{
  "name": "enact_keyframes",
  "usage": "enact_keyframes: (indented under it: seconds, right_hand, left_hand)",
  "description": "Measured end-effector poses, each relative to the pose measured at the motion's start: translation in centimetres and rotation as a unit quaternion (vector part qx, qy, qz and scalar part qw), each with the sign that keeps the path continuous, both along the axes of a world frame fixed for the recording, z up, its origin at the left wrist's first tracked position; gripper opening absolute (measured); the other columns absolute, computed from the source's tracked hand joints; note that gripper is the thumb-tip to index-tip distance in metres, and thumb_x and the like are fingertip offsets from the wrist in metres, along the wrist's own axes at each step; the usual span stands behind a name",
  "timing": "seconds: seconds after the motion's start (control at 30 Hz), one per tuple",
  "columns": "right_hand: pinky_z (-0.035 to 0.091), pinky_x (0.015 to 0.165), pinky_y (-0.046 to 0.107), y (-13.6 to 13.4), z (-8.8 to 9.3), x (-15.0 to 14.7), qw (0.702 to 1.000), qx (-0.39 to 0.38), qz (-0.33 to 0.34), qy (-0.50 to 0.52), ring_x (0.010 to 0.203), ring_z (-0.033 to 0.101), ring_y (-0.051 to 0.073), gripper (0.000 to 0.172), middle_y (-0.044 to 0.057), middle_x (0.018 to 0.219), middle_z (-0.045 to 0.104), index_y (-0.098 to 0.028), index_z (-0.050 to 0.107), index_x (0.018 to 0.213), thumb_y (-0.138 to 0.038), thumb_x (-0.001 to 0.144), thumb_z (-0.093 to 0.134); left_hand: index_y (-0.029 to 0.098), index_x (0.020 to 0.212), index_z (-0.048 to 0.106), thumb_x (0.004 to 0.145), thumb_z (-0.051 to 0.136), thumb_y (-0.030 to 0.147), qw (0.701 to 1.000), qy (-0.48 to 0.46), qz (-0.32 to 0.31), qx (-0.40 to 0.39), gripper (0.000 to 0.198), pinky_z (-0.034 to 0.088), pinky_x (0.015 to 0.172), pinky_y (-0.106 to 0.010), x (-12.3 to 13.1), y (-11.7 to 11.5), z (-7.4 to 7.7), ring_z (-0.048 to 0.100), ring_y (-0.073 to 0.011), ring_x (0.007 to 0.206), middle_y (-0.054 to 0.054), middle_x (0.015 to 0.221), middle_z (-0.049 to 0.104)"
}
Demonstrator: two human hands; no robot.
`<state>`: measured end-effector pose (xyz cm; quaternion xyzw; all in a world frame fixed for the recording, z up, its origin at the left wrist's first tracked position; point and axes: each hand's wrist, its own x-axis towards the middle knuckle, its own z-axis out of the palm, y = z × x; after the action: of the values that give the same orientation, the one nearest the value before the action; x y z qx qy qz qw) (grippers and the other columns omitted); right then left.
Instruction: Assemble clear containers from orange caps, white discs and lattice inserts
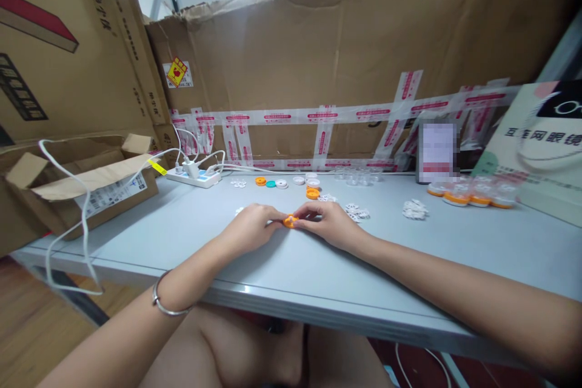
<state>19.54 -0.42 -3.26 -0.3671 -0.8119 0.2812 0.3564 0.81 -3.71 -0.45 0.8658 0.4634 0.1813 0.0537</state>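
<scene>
A small orange round piece (pixel 291 221) is held between my two hands, low over the table's middle. My left hand (pixel 254 227) pinches its left edge, and the fingers of my right hand (pixel 325 222) grip its right side. Pale bits show in its centre, too small to make out. Just beyond my hands are an orange ring (pixel 312 193), a white ring (pixel 313 183) and a pile of small white parts (pixel 357 213). Farther left lie another orange ring (pixel 260 181), a teal ring (pixel 271 184) and a white one (pixel 281 184).
On the grey table (pixel 182 224) stand a power strip (pixel 193 177), an open carton (pixel 122 182) and a phone (pixel 437 151). Clear cups (pixel 359 176) line the back. Orange-based clear containers (pixel 479 193) and another white pile (pixel 414 210) lie right.
</scene>
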Motion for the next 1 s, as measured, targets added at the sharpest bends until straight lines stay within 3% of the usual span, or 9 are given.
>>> enact_keyframes:
  seconds: [0.4,0.6,0.77,1.0]
  right_hand:
    - [0.048,0.070,0.030,0.1,-0.3,-0.1,0.998,0.050,0.005,-0.023,0.076,0.063,0.019,0.011,0.005,0.079,0.070,-0.019,0.071,0.078,-0.023,0.076,0.061]
    - [0.047,0.073,0.031,-0.2,-0.1,-0.2,0.997,0.071,0.006,-0.043,0.077,0.063,0.019,0.011,0.006,0.081,0.069,-0.018,0.069,0.078,-0.020,0.077,0.059]
    - [0.049,0.066,0.028,-0.4,0.1,-0.1,0.997,0.061,-0.007,-0.038,0.073,0.063,0.017,0.010,0.003,0.076,0.070,-0.019,0.066,0.079,-0.026,0.078,0.059]
    - [0.048,0.070,0.029,-0.3,0.0,0.0,0.996,0.074,-0.004,-0.050,0.076,0.064,0.018,0.013,0.003,0.082,0.072,-0.020,0.069,0.081,-0.024,0.079,0.057]
  left_hand:
    - [0.024,0.109,0.064,0.084,0.040,0.011,0.993,0.104,0.009,0.056,0.037,0.047,0.072,-0.028,0.4,-0.7,-0.2,0.064,-0.0196,0.084,-0.005,0.098,0.067]
    - [0.022,0.111,0.060,0.084,0.039,0.011,0.985,0.159,-0.007,0.068,0.036,0.046,0.076,-0.035,0.5,-1.1,0.1,0.063,-0.0214,0.084,-0.006,0.098,0.064]
    - [0.021,0.106,0.062,0.085,0.039,0.014,0.985,0.161,-0.008,0.059,0.032,0.046,0.076,-0.034,0.6,-1.2,0.2,0.063,-0.0213,0.085,-0.006,0.096,0.064]
    - [0.019,0.112,0.058,0.085,0.040,0.015,0.987,0.148,-0.016,0.055,0.033,0.046,0.074,-0.034,0.4,-1.2,0.2,0.062,-0.0218,0.085,-0.006,0.098,0.065]
